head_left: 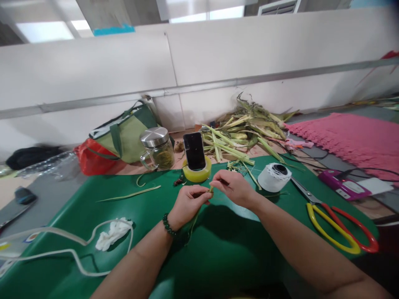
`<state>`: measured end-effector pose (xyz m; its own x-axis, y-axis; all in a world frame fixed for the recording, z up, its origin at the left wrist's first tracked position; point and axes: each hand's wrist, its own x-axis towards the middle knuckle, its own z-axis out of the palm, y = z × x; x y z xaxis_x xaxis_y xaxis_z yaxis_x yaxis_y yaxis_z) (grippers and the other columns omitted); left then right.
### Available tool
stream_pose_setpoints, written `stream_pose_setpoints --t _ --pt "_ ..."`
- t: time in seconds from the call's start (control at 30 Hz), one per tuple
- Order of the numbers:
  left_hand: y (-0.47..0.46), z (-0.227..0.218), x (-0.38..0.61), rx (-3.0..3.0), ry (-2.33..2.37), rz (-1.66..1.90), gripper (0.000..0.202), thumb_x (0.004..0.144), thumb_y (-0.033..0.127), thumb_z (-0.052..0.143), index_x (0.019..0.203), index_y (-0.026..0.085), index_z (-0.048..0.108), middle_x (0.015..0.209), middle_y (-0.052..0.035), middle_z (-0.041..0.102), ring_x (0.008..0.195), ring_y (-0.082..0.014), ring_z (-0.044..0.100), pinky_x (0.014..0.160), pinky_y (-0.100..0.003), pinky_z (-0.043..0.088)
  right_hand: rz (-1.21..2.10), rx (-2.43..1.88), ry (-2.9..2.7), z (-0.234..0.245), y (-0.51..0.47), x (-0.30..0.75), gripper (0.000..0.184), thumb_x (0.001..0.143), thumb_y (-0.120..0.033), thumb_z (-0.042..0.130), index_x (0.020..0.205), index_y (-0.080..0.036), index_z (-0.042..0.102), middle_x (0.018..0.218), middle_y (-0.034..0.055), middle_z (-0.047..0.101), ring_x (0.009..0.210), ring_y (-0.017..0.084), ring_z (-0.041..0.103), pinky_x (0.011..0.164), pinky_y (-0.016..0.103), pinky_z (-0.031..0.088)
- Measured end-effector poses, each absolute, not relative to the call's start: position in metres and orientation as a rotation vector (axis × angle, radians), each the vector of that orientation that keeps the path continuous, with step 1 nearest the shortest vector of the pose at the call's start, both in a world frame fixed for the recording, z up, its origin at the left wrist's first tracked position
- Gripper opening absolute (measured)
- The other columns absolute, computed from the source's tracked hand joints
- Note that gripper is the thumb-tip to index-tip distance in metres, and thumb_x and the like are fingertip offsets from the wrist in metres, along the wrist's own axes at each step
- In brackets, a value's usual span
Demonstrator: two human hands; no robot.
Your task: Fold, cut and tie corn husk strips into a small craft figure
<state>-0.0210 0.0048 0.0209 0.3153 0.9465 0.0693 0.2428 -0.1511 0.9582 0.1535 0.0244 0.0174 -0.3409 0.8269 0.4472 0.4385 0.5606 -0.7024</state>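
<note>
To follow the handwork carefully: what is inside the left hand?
The left hand pinches a green strip; its top shows, and strands hang below. The hand covers what lies between.

At the frame's centre, the left hand [188,204] pinches a green strip [211,190], and the right hand [236,189] meets the strip's upper end. Just beyond, a phone [194,150] stands at a yellow tape roll [196,176] on the green counter [148,214]. Red-and-yellow scissors [309,195] lie lower right; a leafy heap [241,129] spreads across the upper middle, right of a lidded glass mug [158,154].
</note>
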Motion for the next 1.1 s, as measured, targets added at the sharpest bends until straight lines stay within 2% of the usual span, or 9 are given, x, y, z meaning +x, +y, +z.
stream_pose_setpoints --t 0.13,0.4,0.53,0.63,0.73,0.8,0.9,1.0,1.1 --pt "0.004 0.019 -0.02 1.717 1.109 0.996 0.017 0.07 0.029 0.066 0.061 0.014 0.07 0.059 -0.0042 0.063 0.058 -0.0132 0.053 0.056 -0.023 0.04 0.497 -1.152 -1.996 0.014 0.024 0.15 0.025 0.081 -0.028 0.048 0.059 -0.018 0.046 0.053 -0.003 0.047 0.049 0.009 0.039 0.048 0.022 0.029" --pt "0.004 0.022 -0.019 1.491 1.022 0.926 0.022 0.064 0.035 0.071 0.06 0.014 0.068 0.057 -0.0018 0.06 0.053 -0.0109 0.049 0.052 -0.023 0.039 1.089 -1.18 -1.732 0.017 0.022 0.146 0.027 0.08 -0.035 0.052 0.059 -0.018 0.045 0.05 -0.0042 0.049 0.047 0.009 0.05 0.047 0.021 0.038" --pt "0.003 0.026 -0.018 1.324 0.991 0.894 0.026 0.06 0.038 0.074 0.057 0.013 0.067 0.055 -0.001 0.059 0.052 -0.0099 0.047 0.052 -0.023 0.04 1.396 -1.051 -1.579 0.024 0.023 0.15 0.029 0.077 -0.044 0.058 0.082 -0.017 0.05 0.063 -0.0028 0.055 0.052 0.009 0.053 0.049 0.021 0.042" --pt "0.003 0.026 -0.018 1.264 0.984 0.889 0.025 0.058 0.037 0.076 0.057 0.013 0.067 0.054 -0.001 0.058 0.052 -0.0097 0.047 0.052 -0.023 0.041 1.408 -1.027 -1.629 0.028 0.021 0.152 0.041 0.067 -0.037 0.07 0.099 -0.016 0.053 0.062 -0.0053 0.053 0.055 0.009 0.051 0.049 0.019 0.039" --pt "0.004 0.024 -0.018 1.254 0.978 0.87 0.024 0.057 0.035 0.076 0.057 0.013 0.068 0.053 -0.0007 0.058 0.052 -0.0095 0.048 0.052 -0.023 0.04 1.338 -1.024 -1.726 0.028 0.017 0.15 0.02 0.067 -0.029 0.069 0.077 -0.015 0.058 0.055 -0.0064 0.048 0.049 0.006 0.043 0.044 0.017 0.033" --pt "0.004 0.022 -0.018 1.25 0.969 0.846 0.023 0.056 0.034 0.076 0.058 0.013 0.068 0.054 -0.0005 0.058 0.052 -0.0093 0.047 0.052 -0.022 0.04 1.394 -1.026 -1.738 0.028 0.015 0.148 0.015 0.071 -0.026 0.064 0.066 -0.015 0.054 0.051 -0.0062 0.048 0.043 0.005 0.041 0.04 0.016 0.031" --pt "0.003 0.02 -0.017 1.227 0.949 0.805 0.022 0.056 0.033 0.076 0.057 0.012 0.068 0.054 -0.0006 0.058 0.053 -0.0091 0.046 0.052 -0.022 0.04 1.487 -1.019 -1.705 0.028 0.015 0.148 0.008 0.07 -0.02 0.061 0.075 -0.015 0.057 0.047 -0.008 0.05 0.036 0.004 0.041 0.036 0.015 0.031" --pt "0.003 0.021 -0.018 1.198 0.938 0.779 0.022 0.057 0.033 0.075 0.061 0.012 0.069 0.056 -0.0013 0.059 0.053 -0.0091 0.047 0.053 -0.022 0.04 1.585 -0.923 -1.694 0.029 0.018 0.153 0.016 0.072 -0.023 0.062 0.084 -0.013 0.062 0.05 -0.0057 0.056 0.038 0.005 0.048 0.038 0.015 0.037" --pt "0.004 0.022 -0.02 1.183 0.936 0.752 0.024 0.057 0.034 0.075 0.064 0.012 0.07 0.058 -0.0019 0.061 0.053 -0.009 0.048 0.054 -0.022 0.04 1.665 -0.823 -1.708 0.03 0.019 0.157 0.022 0.072 -0.032 0.066 0.08 -0.012 0.065 0.058 -0.0008 0.062 0.049 0.01 0.059 0.048 0.021 0.049"
